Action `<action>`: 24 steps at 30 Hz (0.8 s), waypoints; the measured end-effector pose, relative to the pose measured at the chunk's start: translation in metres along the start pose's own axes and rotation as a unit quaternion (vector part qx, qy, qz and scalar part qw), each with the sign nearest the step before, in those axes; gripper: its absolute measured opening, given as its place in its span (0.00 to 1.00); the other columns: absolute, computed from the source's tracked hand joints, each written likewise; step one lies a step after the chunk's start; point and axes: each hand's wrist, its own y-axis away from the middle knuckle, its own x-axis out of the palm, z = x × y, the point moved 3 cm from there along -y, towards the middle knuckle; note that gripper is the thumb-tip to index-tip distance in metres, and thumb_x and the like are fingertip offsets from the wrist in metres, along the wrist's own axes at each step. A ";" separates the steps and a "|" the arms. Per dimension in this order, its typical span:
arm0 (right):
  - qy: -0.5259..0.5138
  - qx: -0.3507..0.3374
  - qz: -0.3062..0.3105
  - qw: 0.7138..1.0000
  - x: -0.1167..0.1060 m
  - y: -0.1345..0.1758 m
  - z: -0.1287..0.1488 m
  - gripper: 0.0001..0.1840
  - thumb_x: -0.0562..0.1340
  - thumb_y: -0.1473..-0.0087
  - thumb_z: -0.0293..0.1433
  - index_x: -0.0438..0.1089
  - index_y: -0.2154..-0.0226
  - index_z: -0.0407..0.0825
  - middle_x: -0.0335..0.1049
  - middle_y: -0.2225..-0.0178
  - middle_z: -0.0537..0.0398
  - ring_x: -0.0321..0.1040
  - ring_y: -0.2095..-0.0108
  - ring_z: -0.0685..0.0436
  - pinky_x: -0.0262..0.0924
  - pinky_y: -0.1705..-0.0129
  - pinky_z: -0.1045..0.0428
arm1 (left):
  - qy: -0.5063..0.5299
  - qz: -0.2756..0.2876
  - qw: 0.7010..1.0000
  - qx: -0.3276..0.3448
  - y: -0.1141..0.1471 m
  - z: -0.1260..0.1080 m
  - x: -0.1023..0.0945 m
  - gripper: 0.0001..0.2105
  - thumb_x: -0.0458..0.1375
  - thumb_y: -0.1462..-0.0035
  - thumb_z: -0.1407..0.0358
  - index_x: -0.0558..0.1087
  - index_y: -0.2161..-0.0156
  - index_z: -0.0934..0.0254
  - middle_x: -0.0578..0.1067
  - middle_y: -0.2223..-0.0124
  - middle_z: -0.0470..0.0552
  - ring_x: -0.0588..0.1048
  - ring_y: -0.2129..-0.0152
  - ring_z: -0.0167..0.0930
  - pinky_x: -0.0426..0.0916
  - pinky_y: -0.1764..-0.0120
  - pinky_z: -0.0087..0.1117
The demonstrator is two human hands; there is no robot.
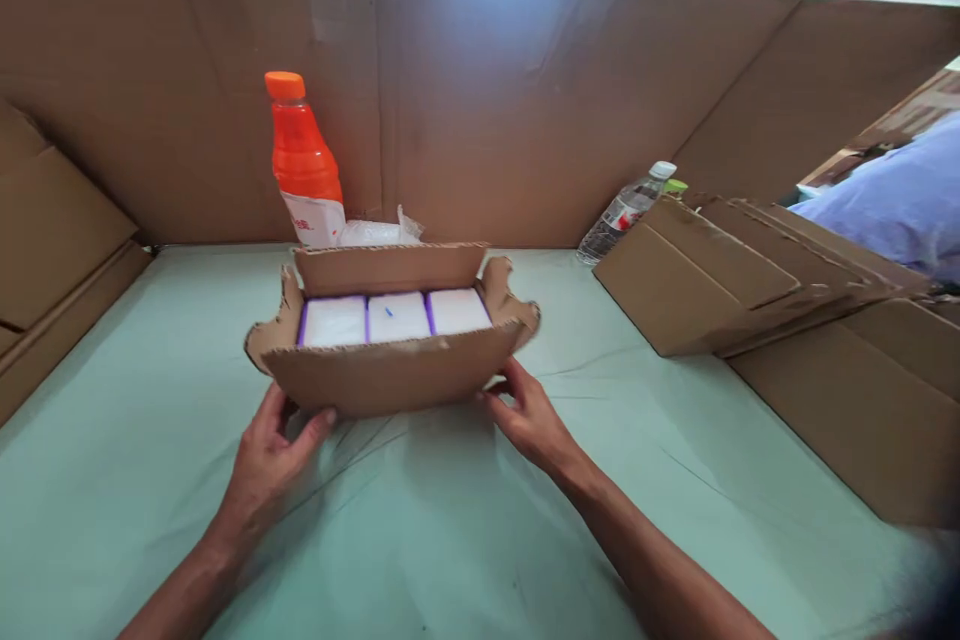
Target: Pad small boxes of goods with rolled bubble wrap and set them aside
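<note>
An open cardboard box sits in front of me, its flaps folded up and ragged at both ends. Inside it stand three white packs with purple edges, side by side; the middle white pack bears a small blue mark. My left hand grips the box's lower left corner, thumb on the front and fingers partly hidden beneath. At the lower right corner, my right hand holds the box with thumb and fingers, some fingertips hidden behind it.
Behind the box are an orange bottle and a clear plastic packet. A water bottle leans near cardboard boxes on the right. Cardboard walls the pale green table. Another person's sleeve shows at far right.
</note>
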 end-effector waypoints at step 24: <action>0.198 -0.048 0.175 0.963 0.005 0.040 0.028 0.18 0.59 0.40 0.31 0.73 0.48 0.50 0.79 0.60 0.51 0.74 0.62 0.42 0.65 0.60 0.49 | -0.026 -0.032 0.999 -0.003 -0.022 0.008 0.002 0.15 0.61 0.50 0.54 0.69 0.62 0.61 0.74 0.67 0.47 0.73 0.68 0.32 0.68 0.64 0.31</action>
